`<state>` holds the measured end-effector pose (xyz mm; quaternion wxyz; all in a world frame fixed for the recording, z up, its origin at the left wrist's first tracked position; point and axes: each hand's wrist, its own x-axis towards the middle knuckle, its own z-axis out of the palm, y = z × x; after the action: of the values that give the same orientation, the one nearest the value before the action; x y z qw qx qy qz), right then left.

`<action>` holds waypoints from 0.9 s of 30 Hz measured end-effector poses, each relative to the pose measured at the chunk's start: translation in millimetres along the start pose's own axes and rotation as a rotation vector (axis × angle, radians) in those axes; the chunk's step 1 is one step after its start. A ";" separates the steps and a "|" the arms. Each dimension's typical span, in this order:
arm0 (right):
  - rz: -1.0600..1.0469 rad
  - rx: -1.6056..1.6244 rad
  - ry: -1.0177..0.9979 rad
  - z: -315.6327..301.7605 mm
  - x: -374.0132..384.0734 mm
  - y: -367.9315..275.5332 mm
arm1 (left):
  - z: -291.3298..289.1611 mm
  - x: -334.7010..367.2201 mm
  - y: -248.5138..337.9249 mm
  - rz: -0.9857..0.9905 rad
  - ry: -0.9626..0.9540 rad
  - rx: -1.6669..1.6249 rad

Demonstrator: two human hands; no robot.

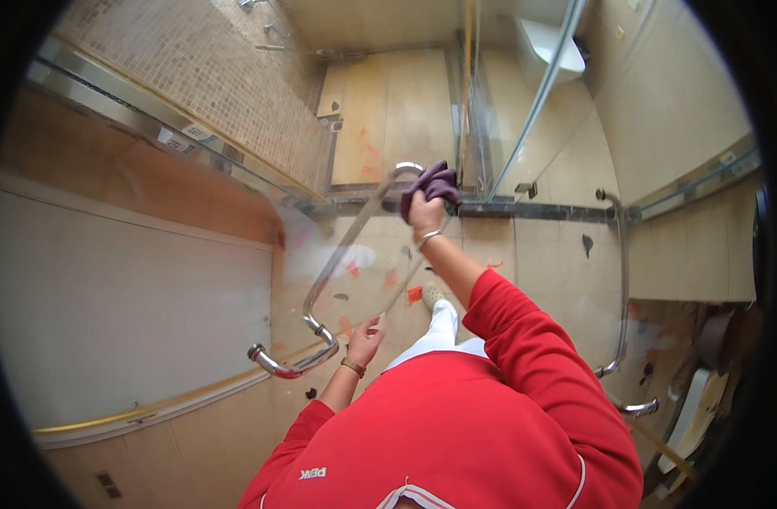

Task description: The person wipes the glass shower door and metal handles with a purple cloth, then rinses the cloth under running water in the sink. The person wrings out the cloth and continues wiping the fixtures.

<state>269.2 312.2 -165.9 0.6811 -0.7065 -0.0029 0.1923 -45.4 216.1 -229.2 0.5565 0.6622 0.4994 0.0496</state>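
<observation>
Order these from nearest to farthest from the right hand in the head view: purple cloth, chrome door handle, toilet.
1. purple cloth, gripped in the right hand.
2. chrome door handle, just to its left.
3. toilet, beyond the glass, upper right.

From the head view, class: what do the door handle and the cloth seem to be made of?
Door handle: apparently polished metal, chrome-like; it is shiny with bright reflections. Cloth in the right hand: soft purple fabric, matte, bunched in folds; the exact fibre cannot be told.
</observation>
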 end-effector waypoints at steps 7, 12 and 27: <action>0.442 0.116 -0.521 -10.2 -230.7 49.9 | -26.3 -74.1 14.3 -0.128 0.293 -0.297; 0.837 0.510 -0.544 -3.2 -212.0 40.7 | -42.0 -116.8 53.1 -0.035 0.408 -0.372; 0.515 0.332 -0.418 14.6 -258.9 129.1 | -93.9 -139.3 70.5 0.451 0.356 0.033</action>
<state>-7.9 248.1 -220.9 0.7003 -0.5097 0.0672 0.4952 -130.1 189.2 -70.2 0.4240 0.7464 0.4301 0.2794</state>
